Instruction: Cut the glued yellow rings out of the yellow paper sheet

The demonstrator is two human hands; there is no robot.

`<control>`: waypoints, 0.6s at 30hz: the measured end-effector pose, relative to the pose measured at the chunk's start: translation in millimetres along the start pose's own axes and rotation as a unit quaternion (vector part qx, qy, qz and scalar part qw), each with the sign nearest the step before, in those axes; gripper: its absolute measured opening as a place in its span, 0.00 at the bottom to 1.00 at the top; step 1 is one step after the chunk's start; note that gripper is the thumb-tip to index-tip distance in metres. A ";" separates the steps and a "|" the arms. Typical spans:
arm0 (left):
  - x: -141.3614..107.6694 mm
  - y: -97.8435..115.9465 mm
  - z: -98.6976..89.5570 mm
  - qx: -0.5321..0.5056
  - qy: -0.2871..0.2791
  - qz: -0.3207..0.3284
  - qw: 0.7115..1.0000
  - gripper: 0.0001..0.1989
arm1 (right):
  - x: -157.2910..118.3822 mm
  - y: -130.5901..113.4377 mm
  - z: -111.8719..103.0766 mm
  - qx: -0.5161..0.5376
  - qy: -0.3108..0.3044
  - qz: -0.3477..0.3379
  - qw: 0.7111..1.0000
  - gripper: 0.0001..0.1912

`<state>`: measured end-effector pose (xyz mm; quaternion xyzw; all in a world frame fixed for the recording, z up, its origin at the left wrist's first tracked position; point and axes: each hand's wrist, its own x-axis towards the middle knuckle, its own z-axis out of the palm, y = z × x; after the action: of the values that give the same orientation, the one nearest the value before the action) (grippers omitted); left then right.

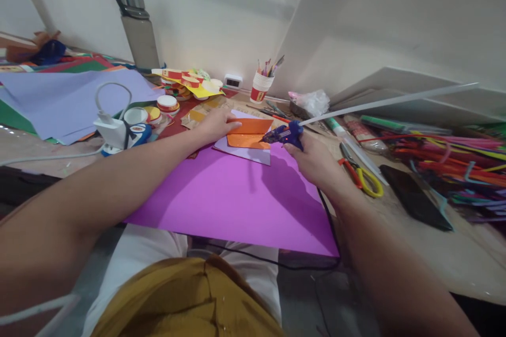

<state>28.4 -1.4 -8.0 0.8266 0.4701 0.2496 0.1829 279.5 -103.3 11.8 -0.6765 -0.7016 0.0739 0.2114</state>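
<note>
A folded piece of orange paper stands partly open, its upper flap pinched at the left edge by my left hand. Beneath it lies a smaller pale lavender sheet, on top of a large purple sheet. My right hand is wrapped round a dark blue glue gun. The gun's nozzle points left and is at the lower orange flap; whether it touches cannot be made out. A long translucent glue stick juts from the gun's back, up and to the right.
Scissors, red-handled pliers and a black phone lie right of the purple sheet, before many pipe cleaners. Behind stands a paper cup of brushes. Leftward are a charger, tape rolls and a bottle.
</note>
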 end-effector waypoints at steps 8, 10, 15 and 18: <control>2.2 -3.9 7.1 -0.008 0.010 -0.003 1.000 0.18 | 6.0 1.2 7.0 0.050 0.010 0.009 0.999 0.12; 2.9 -4.0 7.3 0.000 0.013 -0.005 1.000 0.18 | 4.4 -4.0 6.8 0.053 -0.001 0.001 0.999 0.12; 3.1 -3.6 6.3 0.008 0.020 -0.003 1.000 0.18 | -0.3 -12.0 4.4 0.063 -0.029 -0.006 0.998 0.15; 3.2 -3.5 6.2 0.006 0.014 -0.010 1.000 0.18 | -1.3 -6.9 4.3 0.038 -0.015 -0.012 0.999 0.15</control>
<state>31.0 2.7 -14.1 0.8194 0.4825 0.2561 0.1738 271.5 -104.2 10.3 -0.6582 -0.7095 0.1084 0.2273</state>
